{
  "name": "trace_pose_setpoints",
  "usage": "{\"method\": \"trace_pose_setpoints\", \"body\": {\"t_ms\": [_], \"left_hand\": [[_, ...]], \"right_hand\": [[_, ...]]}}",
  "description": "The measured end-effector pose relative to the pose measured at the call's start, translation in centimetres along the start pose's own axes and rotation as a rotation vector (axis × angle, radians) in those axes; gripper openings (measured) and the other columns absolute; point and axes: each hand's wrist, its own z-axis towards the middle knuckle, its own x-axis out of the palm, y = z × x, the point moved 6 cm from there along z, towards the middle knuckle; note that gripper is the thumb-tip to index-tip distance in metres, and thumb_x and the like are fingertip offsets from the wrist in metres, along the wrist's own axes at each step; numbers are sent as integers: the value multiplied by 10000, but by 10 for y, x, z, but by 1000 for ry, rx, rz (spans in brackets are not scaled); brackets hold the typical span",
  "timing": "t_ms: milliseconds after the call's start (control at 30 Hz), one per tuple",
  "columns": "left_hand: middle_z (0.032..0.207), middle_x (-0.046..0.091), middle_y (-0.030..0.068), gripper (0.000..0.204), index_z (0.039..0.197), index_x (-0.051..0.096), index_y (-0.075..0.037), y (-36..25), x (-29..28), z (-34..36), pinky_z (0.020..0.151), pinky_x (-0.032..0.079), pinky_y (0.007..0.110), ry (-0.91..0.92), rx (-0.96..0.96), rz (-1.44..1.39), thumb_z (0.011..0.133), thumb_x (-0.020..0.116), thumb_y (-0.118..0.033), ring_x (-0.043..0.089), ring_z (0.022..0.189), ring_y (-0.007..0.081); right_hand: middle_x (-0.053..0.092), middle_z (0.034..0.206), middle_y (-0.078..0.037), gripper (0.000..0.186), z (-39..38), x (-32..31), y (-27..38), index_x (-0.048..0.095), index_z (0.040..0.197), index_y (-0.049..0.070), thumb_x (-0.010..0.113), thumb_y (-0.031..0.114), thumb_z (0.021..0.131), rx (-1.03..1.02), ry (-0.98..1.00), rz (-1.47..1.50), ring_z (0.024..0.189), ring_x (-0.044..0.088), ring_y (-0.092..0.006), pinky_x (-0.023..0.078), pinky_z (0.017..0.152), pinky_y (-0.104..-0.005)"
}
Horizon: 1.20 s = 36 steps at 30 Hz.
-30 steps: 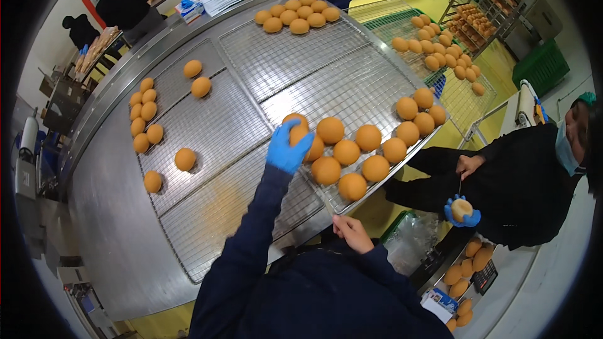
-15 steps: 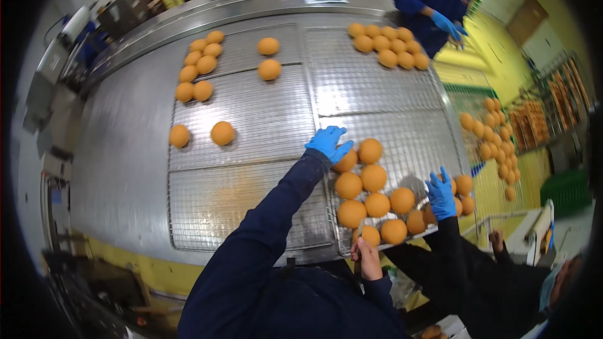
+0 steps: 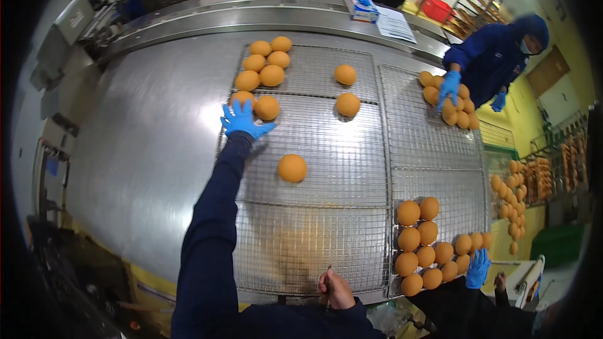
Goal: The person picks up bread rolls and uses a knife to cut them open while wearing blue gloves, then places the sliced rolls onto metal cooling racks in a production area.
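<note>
My left hand (image 3: 245, 123), in a blue glove, is spread open at the left edge of the wire racks. Its fingertips rest against a round golden-brown bun (image 3: 242, 100), partly hiding it. Beside that bun sits another bun (image 3: 267, 107), with more in two columns behind it. A lone bun (image 3: 292, 168) lies nearer to me. Bare and closed, my right hand (image 3: 336, 290) is low over the front edge of the rack, holding what looks like a small knife. Only a thin dark bit of it shows above the fingers; earlier its slim blade was visible.
Wire racks (image 3: 314, 238) cover the metal table (image 3: 138, 169). More buns (image 3: 426, 256) cluster at the near right, where a co-worker's gloved hand (image 3: 478, 269) touches them. Another co-worker's gloved hand (image 3: 450, 88) handles buns at the far right. A box (image 3: 361, 7) and paper sheet (image 3: 396, 25) lie behind.
My left hand has moved from the near-right buns to the left group. The view has shifted left. My right hand has left the near-right buns. The far co-worker now reaches onto the buns.
</note>
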Motion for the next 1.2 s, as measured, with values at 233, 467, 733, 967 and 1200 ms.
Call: {"method": "trace_pose_setpoints", "body": {"t_ms": [233,467,733,967,1200], "left_hand": [[1494,125,75,1090,1389,328,-230,-18,9,60,992,89,705,204,13,182,501,603,-798,-20,1366,387],[1483,152,79,992,1352,390,-260,-30,8,55,974,162,715,171,7,110,522,671,-726,10,1362,383],[1221,454,113,847,1263,451,-111,46,17,50,918,372,567,433,-100,-2274,641,603,-665,444,1122,345],[1267,449,153,954,1206,466,-126,-25,-99,-225,836,267,778,410,374,-2620,627,314,-869,323,1247,443],[1252,453,167,890,1219,458,-123,-17,-88,-354,840,335,739,-39,379,-2655,674,370,-821,360,1228,410]], "right_hand": [[425,627,-37,416,-12,-13,-9,495,792,39,418,423,930,-33,-337,247,623,414,-163,359,640,-301],[413,613,-35,408,-17,-20,-21,488,801,43,417,424,930,-70,-383,271,620,407,-162,358,642,-299],[470,632,-30,387,-17,-42,-6,523,754,53,422,383,928,-215,-306,112,630,452,-154,359,638,-278],[468,668,12,335,-21,-21,96,541,731,29,485,295,926,-602,-207,-366,634,398,-74,332,593,-238],[512,647,-13,115,-137,89,169,579,729,96,643,179,776,-1412,-186,-1081,643,482,-180,292,706,-344]]}}
